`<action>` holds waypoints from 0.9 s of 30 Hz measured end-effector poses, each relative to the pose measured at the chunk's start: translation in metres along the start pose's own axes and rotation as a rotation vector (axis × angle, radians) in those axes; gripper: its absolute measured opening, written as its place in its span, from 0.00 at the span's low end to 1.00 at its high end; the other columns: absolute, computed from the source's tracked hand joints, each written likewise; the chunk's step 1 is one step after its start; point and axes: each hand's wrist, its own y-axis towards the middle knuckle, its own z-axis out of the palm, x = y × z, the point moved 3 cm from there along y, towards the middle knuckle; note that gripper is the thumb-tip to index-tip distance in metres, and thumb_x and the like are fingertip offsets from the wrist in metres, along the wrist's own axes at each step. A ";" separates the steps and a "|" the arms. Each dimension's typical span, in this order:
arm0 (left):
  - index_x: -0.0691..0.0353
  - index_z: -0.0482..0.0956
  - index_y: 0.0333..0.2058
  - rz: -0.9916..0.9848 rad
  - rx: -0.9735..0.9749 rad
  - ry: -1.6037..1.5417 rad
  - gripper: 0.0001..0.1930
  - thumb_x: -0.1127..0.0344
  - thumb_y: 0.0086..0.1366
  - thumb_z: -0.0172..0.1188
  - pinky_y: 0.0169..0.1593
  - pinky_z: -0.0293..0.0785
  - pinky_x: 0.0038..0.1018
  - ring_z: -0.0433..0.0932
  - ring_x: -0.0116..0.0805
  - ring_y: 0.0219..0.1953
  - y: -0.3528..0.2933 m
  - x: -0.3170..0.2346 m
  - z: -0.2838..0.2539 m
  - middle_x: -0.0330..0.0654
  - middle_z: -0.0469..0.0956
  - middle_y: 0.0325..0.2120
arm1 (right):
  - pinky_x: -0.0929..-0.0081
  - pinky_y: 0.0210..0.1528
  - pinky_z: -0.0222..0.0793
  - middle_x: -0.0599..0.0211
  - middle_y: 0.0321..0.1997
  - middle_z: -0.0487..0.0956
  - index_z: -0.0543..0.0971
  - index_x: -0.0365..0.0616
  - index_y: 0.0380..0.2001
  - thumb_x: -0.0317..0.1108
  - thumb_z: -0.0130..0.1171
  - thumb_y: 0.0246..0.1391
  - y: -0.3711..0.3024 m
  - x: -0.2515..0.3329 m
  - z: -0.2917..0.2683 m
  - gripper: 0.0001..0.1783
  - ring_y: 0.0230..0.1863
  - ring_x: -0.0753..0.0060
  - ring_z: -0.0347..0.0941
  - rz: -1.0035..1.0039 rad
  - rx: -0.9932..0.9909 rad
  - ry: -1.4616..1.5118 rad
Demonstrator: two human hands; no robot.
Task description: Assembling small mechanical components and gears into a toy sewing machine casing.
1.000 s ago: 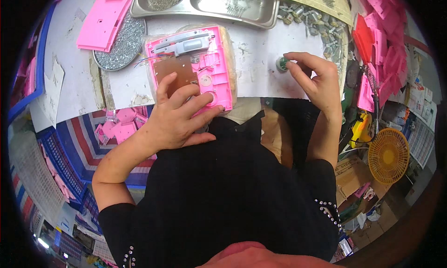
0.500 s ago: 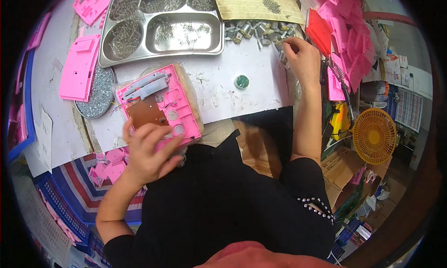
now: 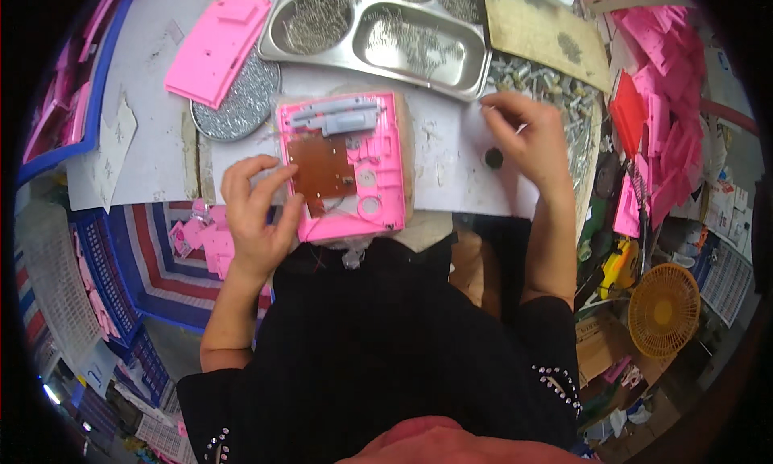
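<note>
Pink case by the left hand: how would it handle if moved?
Pink case: probably stiff, given its raised, moulded rim. The exposed board may be vulnerable. Wide and flat, so unlikely to roll or tip.

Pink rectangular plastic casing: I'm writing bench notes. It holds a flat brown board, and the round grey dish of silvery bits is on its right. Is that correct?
Not quite: the head view shows the round grey dish of silvery bits on the left of the pink rectangular plastic casing, which does hold the flat brown board.
</note>
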 end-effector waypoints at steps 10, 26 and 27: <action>0.60 0.80 0.46 0.048 -0.022 -0.044 0.21 0.69 0.51 0.69 0.56 0.64 0.45 0.71 0.52 0.50 0.015 -0.006 -0.002 0.48 0.74 0.46 | 0.74 0.34 0.73 0.65 0.28 0.85 0.86 0.38 0.37 0.36 0.66 0.55 0.178 -0.047 -0.110 0.12 0.30 0.75 0.80 -0.179 -0.584 0.045; 0.62 0.82 0.39 -0.126 -0.063 -0.064 0.14 0.73 0.50 0.66 0.53 0.66 0.44 0.72 0.52 0.47 0.008 0.018 -0.007 0.48 0.76 0.41 | 0.55 0.43 0.75 0.58 0.37 0.81 0.82 0.47 0.36 0.36 0.61 0.56 0.410 -0.086 -0.130 0.07 0.40 0.50 0.78 -0.587 -0.828 -0.908; 0.62 0.82 0.39 -0.095 -0.063 -0.071 0.14 0.73 0.50 0.66 0.53 0.66 0.45 0.73 0.52 0.46 0.011 0.019 -0.007 0.48 0.76 0.41 | 0.55 0.43 0.75 0.57 0.38 0.81 0.82 0.46 0.36 0.36 0.61 0.57 0.416 -0.099 -0.141 0.07 0.39 0.51 0.78 -0.612 -0.814 -0.961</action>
